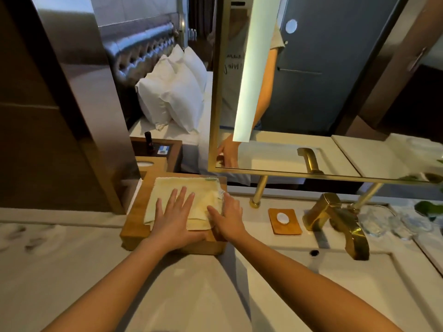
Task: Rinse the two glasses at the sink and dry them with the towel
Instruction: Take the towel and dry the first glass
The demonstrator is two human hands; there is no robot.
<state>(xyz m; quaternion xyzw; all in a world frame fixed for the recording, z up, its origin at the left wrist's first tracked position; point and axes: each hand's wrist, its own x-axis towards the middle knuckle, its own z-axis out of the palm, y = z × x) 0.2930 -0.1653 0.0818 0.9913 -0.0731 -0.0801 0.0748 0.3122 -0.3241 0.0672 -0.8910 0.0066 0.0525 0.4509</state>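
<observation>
Counter at left: my left hand (173, 216) lies flat on the towel (176, 186), right hand (230, 214) at its edge, grip I cannot tell; a hasty pull could drag the box (135, 214).

The towel (167, 190) is presenting as cloth, matt, with a coarse nap. The block (134, 221) under it is showing as wood, smooth with a satin finish. The soap dish (291, 227) is reading as similar wood. The tap (354, 236) and mirror frame (214, 104) are showing as gold-toned metal, polished and reflecting. The bench (72, 271) and sink (335, 295) are appearing white, smooth and faintly glossy. The glasses (378, 224) are showing clear but blurred.
</observation>
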